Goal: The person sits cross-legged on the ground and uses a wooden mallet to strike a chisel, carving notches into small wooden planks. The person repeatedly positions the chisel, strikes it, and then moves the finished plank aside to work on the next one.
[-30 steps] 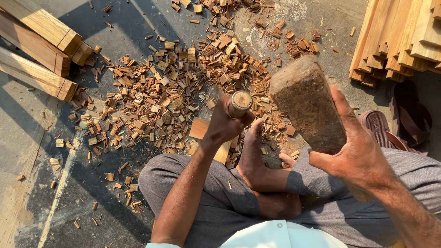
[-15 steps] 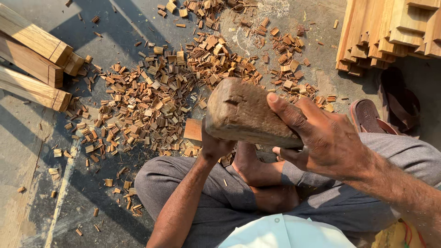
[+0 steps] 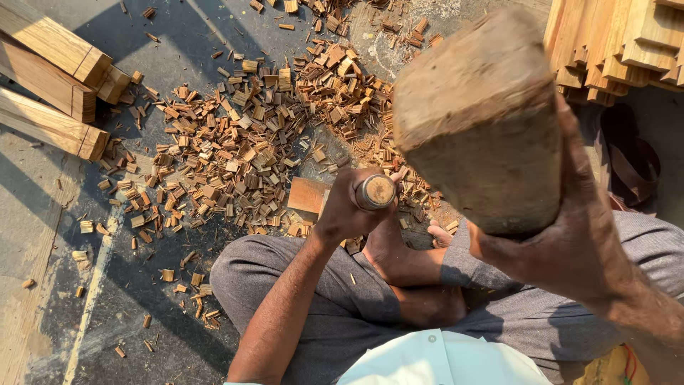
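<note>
Far left there's a stack of pale squared wooden beams (image 3: 50,85), then a big scatter of small reddish-brown wood chips (image 3: 235,157) all over the grey concrete floor (image 3: 128,321), so plenty of chopping looks done. Left hand (image 3: 349,207) is closed around a round-topped wooden-handled chisel (image 3: 375,191) standing on a flat reddish wood block (image 3: 308,194) that isn't split up yet. Right hand (image 3: 570,235) grips a chunky brown wooden mallet (image 3: 484,135), raised above it.

Wood chips (image 3: 228,153), stacked planks (image 3: 50,78)
</note>
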